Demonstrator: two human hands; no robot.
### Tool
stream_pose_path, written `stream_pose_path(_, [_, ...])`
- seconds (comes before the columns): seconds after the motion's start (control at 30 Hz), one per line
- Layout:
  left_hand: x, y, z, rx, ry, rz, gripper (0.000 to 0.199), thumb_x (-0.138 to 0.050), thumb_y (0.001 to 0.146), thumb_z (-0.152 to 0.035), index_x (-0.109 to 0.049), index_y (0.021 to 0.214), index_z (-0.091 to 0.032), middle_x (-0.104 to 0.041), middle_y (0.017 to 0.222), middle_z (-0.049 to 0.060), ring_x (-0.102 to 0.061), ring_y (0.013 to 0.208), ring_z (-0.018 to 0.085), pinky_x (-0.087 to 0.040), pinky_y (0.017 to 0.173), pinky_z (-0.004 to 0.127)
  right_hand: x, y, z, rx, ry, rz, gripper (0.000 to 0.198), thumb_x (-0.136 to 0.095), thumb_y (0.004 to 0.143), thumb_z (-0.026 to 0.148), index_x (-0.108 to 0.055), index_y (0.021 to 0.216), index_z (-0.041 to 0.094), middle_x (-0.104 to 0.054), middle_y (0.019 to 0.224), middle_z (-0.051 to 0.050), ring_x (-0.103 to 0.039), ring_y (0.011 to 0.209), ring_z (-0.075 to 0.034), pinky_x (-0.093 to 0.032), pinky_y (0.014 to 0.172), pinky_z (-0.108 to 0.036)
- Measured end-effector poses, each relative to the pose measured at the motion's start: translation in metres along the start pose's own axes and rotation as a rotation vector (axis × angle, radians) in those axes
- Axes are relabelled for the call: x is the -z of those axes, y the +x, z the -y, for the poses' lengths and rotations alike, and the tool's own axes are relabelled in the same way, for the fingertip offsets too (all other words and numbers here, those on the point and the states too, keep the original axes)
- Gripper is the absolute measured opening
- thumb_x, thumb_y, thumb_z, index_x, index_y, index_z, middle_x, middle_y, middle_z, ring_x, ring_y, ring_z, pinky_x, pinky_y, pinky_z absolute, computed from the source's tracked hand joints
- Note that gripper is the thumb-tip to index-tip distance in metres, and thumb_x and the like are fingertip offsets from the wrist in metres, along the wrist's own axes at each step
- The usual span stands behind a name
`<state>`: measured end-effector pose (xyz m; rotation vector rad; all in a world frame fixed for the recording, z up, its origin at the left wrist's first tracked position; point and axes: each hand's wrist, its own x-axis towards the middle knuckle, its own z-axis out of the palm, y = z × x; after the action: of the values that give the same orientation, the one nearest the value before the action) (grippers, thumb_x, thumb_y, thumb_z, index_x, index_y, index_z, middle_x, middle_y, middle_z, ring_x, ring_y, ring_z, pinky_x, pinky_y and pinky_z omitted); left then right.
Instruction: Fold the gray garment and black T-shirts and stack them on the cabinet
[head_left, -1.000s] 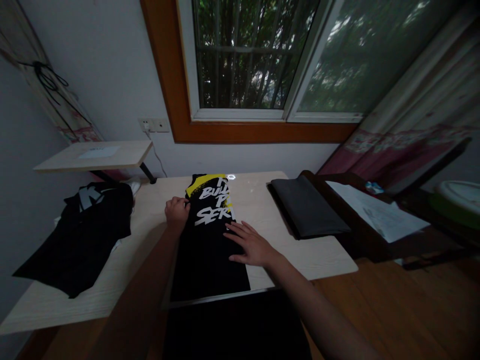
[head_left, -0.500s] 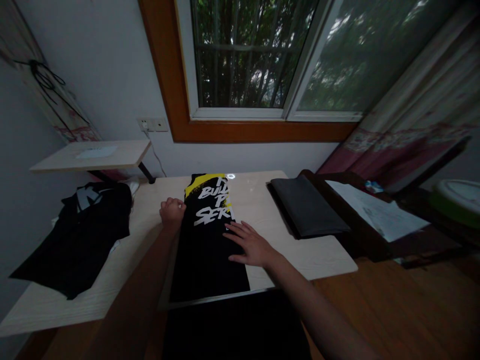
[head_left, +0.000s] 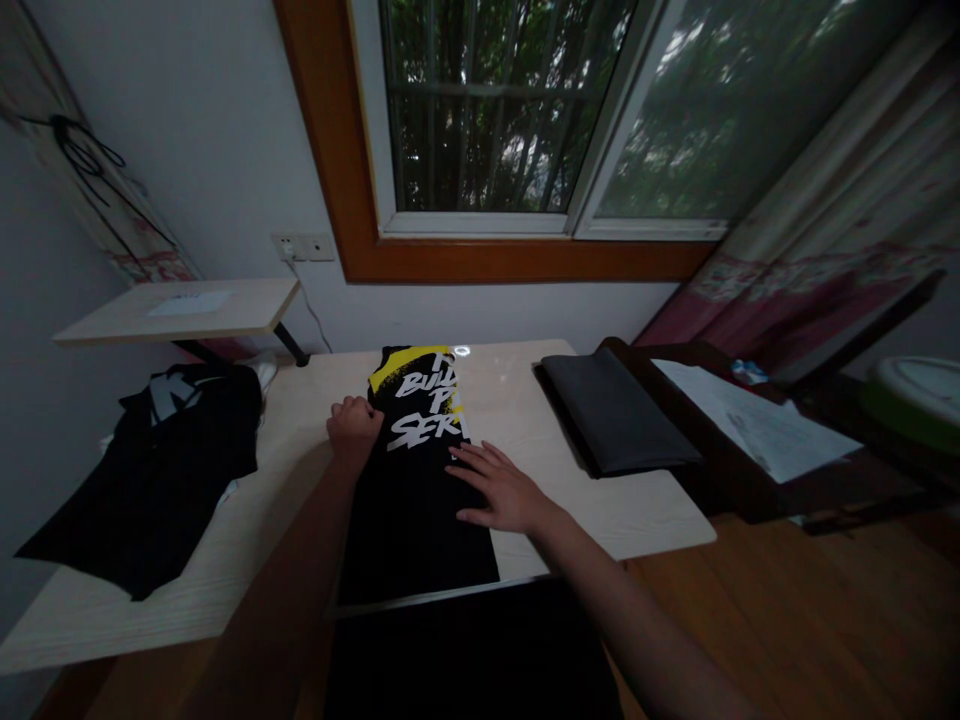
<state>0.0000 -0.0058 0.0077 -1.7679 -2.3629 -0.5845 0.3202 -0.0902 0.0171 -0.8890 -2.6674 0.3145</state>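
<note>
A folded black T-shirt [head_left: 420, 520] lies lengthwise on the pale wooden table, with white lettering and a yellow patch at its far end. Over its left edge, beside the lettering, is my left hand [head_left: 354, 430], its fingers curled closed. Whether cloth is caught in those fingers is hidden. My right hand [head_left: 499, 490] rests on the shirt's right edge below the print, fingers spread and palm down.
To the left lies another black garment [head_left: 172, 480] with a grey print, near a low shelf [head_left: 255, 305] holding a paper. A dark grey folder-like item [head_left: 615, 415] overhangs the right part of the table [head_left: 517, 385]. Behind are a wall and window.
My left hand has shifted slightly to the right, from beside the shirt's left edge to over it. The right hand and the shirt look unmoved.
</note>
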Motion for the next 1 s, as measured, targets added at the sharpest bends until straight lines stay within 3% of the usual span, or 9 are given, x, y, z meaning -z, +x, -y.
stream_pose_path(0.13, [-0.001, 0.002, 0.007, 0.024, -0.037, 0.036, 0.016, -0.055, 0.085, -0.032, -0.066, 0.086, -0.02, -0.066, 0.099, 0.011, -0.059, 0.097, 0.029, -0.046, 0.081, 0.039, 0.001, 0.0, 0.001, -0.003, 0.003, 0.001, 0.072, -0.067, 0.088, 0.059, -0.047, 0.15, 0.027, -0.037, 0.161, -0.01, -0.035, 0.148, -0.031, -0.021, 0.123, -0.057])
stream_pose_path(0.3, [-0.004, 0.0, 0.014, 0.012, -0.068, -0.008, 0.013, -0.054, 0.085, -0.028, -0.065, 0.087, -0.021, -0.064, 0.095, 0.01, -0.06, 0.092, 0.027, -0.048, 0.083, 0.038, 0.001, 0.0, 0.001, -0.006, 0.014, -0.001, 0.072, -0.069, 0.087, 0.058, -0.048, 0.149, 0.028, -0.038, 0.161, -0.01, -0.036, 0.147, -0.031, -0.022, 0.122, -0.058])
stream_pose_path(0.53, [-0.003, -0.001, -0.007, -0.231, -0.127, -0.16, 0.024, -0.052, 0.088, -0.023, -0.068, 0.105, -0.017, -0.064, 0.109, 0.014, -0.057, 0.107, 0.031, -0.048, 0.098, 0.044, 0.001, 0.0, 0.001, -0.014, -0.003, 0.014, 0.072, -0.066, 0.088, 0.059, -0.047, 0.15, 0.028, -0.037, 0.162, -0.009, -0.034, 0.148, -0.031, -0.021, 0.123, -0.057])
stream_pose_path(0.7, [-0.02, -0.002, -0.043, -0.475, -0.254, 0.012, 0.044, -0.05, 0.091, -0.025, -0.061, 0.132, -0.017, -0.063, 0.136, 0.012, -0.055, 0.129, 0.026, -0.041, 0.114, 0.039, 0.002, 0.0, 0.002, -0.014, -0.002, 0.015, 0.07, -0.066, 0.089, 0.057, -0.048, 0.149, 0.028, -0.037, 0.161, -0.01, -0.035, 0.148, -0.03, -0.02, 0.123, -0.056])
stream_pose_path(0.83, [-0.036, -0.007, -0.051, -0.457, -0.138, 0.124, 0.061, -0.05, 0.092, -0.038, -0.047, 0.149, -0.014, -0.049, 0.153, 0.016, -0.039, 0.146, 0.031, -0.029, 0.121, 0.051, 0.001, 0.0, 0.001, -0.006, 0.0, -0.001, 0.07, -0.067, 0.089, 0.056, -0.047, 0.15, 0.028, -0.039, 0.16, -0.01, -0.035, 0.148, -0.03, -0.02, 0.123, -0.056])
stream_pose_path(1.0, [-0.035, -0.001, -0.032, -0.388, -0.046, 0.134, 0.062, -0.038, 0.098, -0.043, -0.043, 0.152, -0.011, -0.035, 0.161, 0.018, -0.026, 0.153, 0.031, -0.016, 0.124, 0.056, 0.0, -0.001, 0.0, 0.016, -0.001, -0.016, 0.07, -0.067, 0.089, 0.055, -0.046, 0.151, 0.028, -0.038, 0.161, -0.011, -0.034, 0.149, -0.03, -0.021, 0.123, -0.057])
